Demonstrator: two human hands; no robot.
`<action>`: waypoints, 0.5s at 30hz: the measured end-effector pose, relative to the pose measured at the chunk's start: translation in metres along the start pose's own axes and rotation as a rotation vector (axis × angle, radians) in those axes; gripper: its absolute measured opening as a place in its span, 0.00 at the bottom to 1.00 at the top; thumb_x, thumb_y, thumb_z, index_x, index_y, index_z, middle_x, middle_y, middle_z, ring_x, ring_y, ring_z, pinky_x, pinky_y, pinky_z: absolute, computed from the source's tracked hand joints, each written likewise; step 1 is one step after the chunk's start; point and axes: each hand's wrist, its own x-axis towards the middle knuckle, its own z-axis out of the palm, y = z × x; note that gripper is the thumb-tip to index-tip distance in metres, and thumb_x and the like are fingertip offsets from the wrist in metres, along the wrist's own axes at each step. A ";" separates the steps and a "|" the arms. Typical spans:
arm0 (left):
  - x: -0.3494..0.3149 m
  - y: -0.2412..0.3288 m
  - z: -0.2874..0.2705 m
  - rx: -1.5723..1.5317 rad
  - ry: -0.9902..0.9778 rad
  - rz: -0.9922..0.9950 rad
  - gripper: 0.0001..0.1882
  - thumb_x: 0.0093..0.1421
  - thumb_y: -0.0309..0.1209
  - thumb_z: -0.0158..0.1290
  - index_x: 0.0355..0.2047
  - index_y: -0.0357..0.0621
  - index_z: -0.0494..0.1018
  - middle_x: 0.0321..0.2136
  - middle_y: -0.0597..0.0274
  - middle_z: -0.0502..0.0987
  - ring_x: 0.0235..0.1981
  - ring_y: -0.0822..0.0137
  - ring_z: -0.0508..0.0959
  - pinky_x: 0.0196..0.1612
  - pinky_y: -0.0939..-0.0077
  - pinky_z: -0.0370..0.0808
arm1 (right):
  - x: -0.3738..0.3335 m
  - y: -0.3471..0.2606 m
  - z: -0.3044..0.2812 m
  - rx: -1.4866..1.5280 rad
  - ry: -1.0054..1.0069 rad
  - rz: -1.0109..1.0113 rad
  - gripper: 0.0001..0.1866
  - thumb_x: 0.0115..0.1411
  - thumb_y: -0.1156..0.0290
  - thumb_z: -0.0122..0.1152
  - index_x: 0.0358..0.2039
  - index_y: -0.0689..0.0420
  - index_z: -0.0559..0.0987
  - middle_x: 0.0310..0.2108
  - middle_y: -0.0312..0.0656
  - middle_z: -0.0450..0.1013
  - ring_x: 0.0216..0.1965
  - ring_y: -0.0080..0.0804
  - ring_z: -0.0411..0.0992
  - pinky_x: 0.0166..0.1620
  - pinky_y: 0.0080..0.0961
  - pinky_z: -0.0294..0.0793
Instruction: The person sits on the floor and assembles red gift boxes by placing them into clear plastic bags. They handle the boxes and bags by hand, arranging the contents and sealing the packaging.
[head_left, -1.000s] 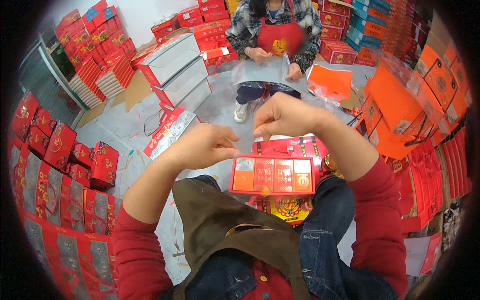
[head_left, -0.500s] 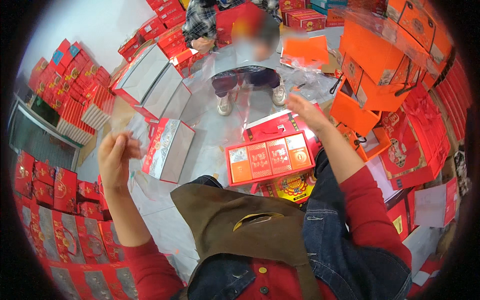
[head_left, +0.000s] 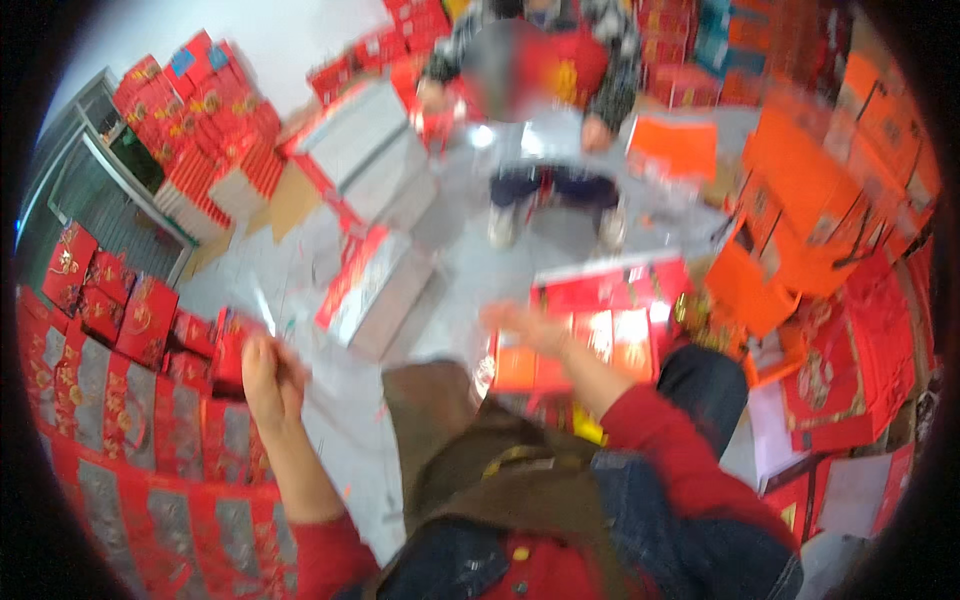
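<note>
Crowding the left side are stacked red-and-silver gift boxes (head_left: pixel 130 425), with smaller red boxes (head_left: pixel 145 320) above them. A tall stack of red cartons (head_left: pixel 205 105) stands farther back by a glass door (head_left: pixel 120 215). On the grey tiled floor (head_left: pixel 340 440), ahead and left of centre, a long red-and-white box (head_left: pixel 370 295) lies near a bigger pile of pale-sided boxes (head_left: pixel 375 150). Across from the wearer sits a co-worker (head_left: pixel 580 75) in a plaid top and red apron, with a glossy clear sheet (head_left: pixel 535 140) in front of the legs. Orange gift bags (head_left: pixel 810 180) are heaped on the right.

The open red box with orange packets (head_left: pixel 632 345) is just beyond the wearer's lap, to the left of the denim knee (head_left: pixel 705 395); a pinkish-red flat box (head_left: pixel 610 285) is right behind it. The right hand (head_left: pixel 525 325) and its forearm (both smeared by motion blur) hide part of the packets. This hand's fingers are extended and unclenched, with no object seen in them; whether they touch the box cannot be told. The left hand (head_left: pixel 275 380) is raised well apart at the left, fingers partly curled near the thumb; a pale streak shows above it, but whether it grips anything is unclear.
</note>
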 end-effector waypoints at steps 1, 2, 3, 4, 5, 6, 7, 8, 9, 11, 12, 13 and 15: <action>-0.001 -0.010 0.027 -0.033 0.013 0.027 0.11 0.61 0.36 0.49 0.32 0.40 0.64 0.20 0.56 0.73 0.16 0.63 0.74 0.18 0.70 0.75 | 0.011 0.018 -0.019 -0.167 0.223 0.008 0.43 0.55 0.30 0.34 0.56 0.55 0.64 0.60 0.46 0.58 0.61 0.36 0.55 0.57 0.52 0.51; -0.018 -0.005 0.013 0.011 -0.012 0.063 0.11 0.61 0.34 0.48 0.33 0.39 0.64 0.19 0.54 0.73 0.15 0.60 0.74 0.18 0.67 0.76 | 0.018 0.015 0.023 -0.098 0.201 0.307 0.48 0.53 0.27 0.33 0.56 0.58 0.64 0.59 0.47 0.59 0.59 0.37 0.57 0.57 0.54 0.50; -0.007 -0.018 0.038 -0.077 -0.155 0.095 0.10 0.61 0.34 0.48 0.33 0.38 0.64 0.19 0.52 0.73 0.15 0.57 0.75 0.17 0.66 0.76 | 0.024 0.033 -0.025 -0.016 0.037 0.284 0.52 0.50 0.25 0.32 0.60 0.60 0.58 0.58 0.48 0.60 0.57 0.39 0.60 0.57 0.54 0.49; -0.022 -0.009 0.035 -0.040 -0.161 0.112 0.10 0.61 0.33 0.48 0.33 0.37 0.65 0.19 0.48 0.74 0.15 0.55 0.76 0.18 0.64 0.76 | 0.029 0.034 0.023 0.032 -0.037 0.364 0.53 0.50 0.24 0.32 0.60 0.60 0.56 0.57 0.48 0.61 0.56 0.39 0.61 0.57 0.53 0.50; -0.026 -0.007 0.035 -0.074 -0.165 0.124 0.10 0.61 0.32 0.47 0.33 0.36 0.66 0.19 0.47 0.74 0.15 0.55 0.76 0.18 0.63 0.76 | 0.027 0.021 0.054 0.155 -0.095 0.421 0.49 0.52 0.26 0.30 0.58 0.57 0.61 0.56 0.46 0.63 0.55 0.36 0.63 0.53 0.39 0.60; -0.026 -0.010 0.038 -0.137 -0.196 0.121 0.10 0.62 0.32 0.47 0.33 0.36 0.66 0.19 0.47 0.74 0.16 0.54 0.76 0.18 0.63 0.77 | 0.027 0.017 0.056 0.179 -0.166 0.385 0.49 0.53 0.27 0.29 0.59 0.57 0.60 0.57 0.46 0.61 0.57 0.37 0.61 0.55 0.40 0.59; -0.026 -0.015 0.039 -0.179 -0.211 0.100 0.10 0.62 0.31 0.47 0.33 0.35 0.66 0.19 0.46 0.74 0.16 0.54 0.76 0.19 0.63 0.77 | 0.029 0.018 0.054 0.204 -0.154 0.355 0.48 0.53 0.27 0.29 0.59 0.57 0.60 0.58 0.46 0.61 0.57 0.37 0.61 0.56 0.40 0.57; -0.024 -0.017 0.040 -0.211 -0.241 0.076 0.10 0.62 0.31 0.47 0.31 0.34 0.67 0.19 0.45 0.75 0.16 0.54 0.77 0.19 0.62 0.78 | 0.033 0.017 0.050 0.227 -0.146 0.323 0.48 0.53 0.27 0.29 0.59 0.56 0.61 0.58 0.45 0.61 0.57 0.37 0.60 0.56 0.40 0.56; -0.020 -0.019 0.044 -0.227 -0.248 0.083 0.10 0.62 0.31 0.47 0.31 0.34 0.67 0.19 0.45 0.75 0.16 0.54 0.77 0.19 0.62 0.78 | 0.036 0.013 0.044 0.250 -0.140 0.289 0.47 0.54 0.28 0.29 0.59 0.56 0.61 0.58 0.45 0.60 0.58 0.37 0.60 0.57 0.40 0.55; -0.025 -0.022 0.039 -0.229 -0.223 0.073 0.10 0.62 0.31 0.47 0.32 0.34 0.67 0.19 0.46 0.75 0.16 0.54 0.77 0.19 0.62 0.78 | 0.029 -0.008 0.060 0.299 -0.181 0.254 0.45 0.55 0.30 0.27 0.59 0.55 0.61 0.59 0.45 0.60 0.59 0.38 0.58 0.59 0.42 0.51; -0.027 -0.023 0.037 -0.236 -0.220 0.078 0.10 0.62 0.31 0.47 0.32 0.34 0.68 0.19 0.46 0.75 0.16 0.54 0.77 0.19 0.62 0.78 | 0.029 -0.014 0.069 0.269 -0.143 0.248 0.45 0.56 0.30 0.27 0.59 0.55 0.61 0.59 0.45 0.59 0.60 0.39 0.57 0.60 0.43 0.50; -0.028 -0.024 0.038 -0.248 -0.221 0.080 0.10 0.62 0.31 0.47 0.32 0.34 0.68 0.19 0.46 0.75 0.16 0.54 0.77 0.19 0.62 0.78 | 0.028 -0.015 0.074 0.240 -0.099 0.240 0.45 0.56 0.30 0.26 0.58 0.56 0.61 0.59 0.45 0.59 0.60 0.39 0.56 0.60 0.44 0.49; -0.030 -0.027 0.040 -0.241 -0.214 0.079 0.10 0.62 0.31 0.46 0.33 0.34 0.68 0.19 0.47 0.75 0.16 0.54 0.77 0.20 0.62 0.78 | 0.027 -0.007 0.068 0.320 -0.170 0.197 0.41 0.57 0.32 0.33 0.56 0.55 0.64 0.42 0.37 0.71 0.39 0.27 0.68 0.42 0.30 0.65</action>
